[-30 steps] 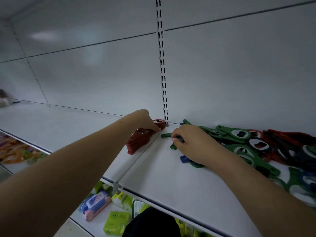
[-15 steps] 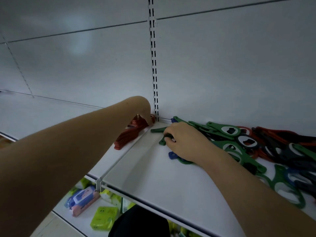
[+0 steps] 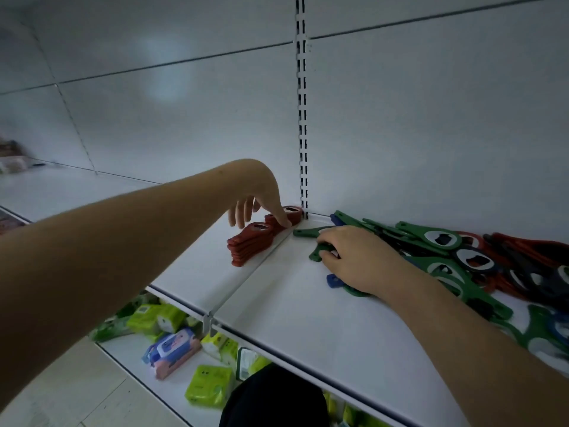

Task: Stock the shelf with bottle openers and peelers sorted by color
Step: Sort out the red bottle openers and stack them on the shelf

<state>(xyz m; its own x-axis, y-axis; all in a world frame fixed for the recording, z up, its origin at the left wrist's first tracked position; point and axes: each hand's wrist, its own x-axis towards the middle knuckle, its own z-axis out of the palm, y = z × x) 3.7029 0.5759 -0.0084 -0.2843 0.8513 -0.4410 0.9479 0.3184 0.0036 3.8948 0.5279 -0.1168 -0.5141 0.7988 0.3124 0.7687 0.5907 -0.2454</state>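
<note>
A stack of red bottle openers (image 3: 252,241) lies on the white shelf (image 3: 308,322), just left of a thin shelf divider (image 3: 246,277). My left hand (image 3: 261,204) hovers above the back of the stack, fingers straight and pointing down, one fingertip touching the rear red opener (image 3: 292,214). To the right of the divider my right hand (image 3: 357,260) lies palm down, its fingers curled round the handle of a green bottle opener (image 3: 317,252). Behind it spreads a mixed pile (image 3: 462,257) of green, red and blue openers.
A slotted upright rail (image 3: 303,118) runs up the white back wall at the shelf corner. A lower shelf carries packs of wipes (image 3: 209,386) in green and blue-pink. The shelf board stretches away to the left (image 3: 77,192).
My left hand has lifted from pressing on the red stack, so only a fingertip touches it. My right hand stays on the green opener.
</note>
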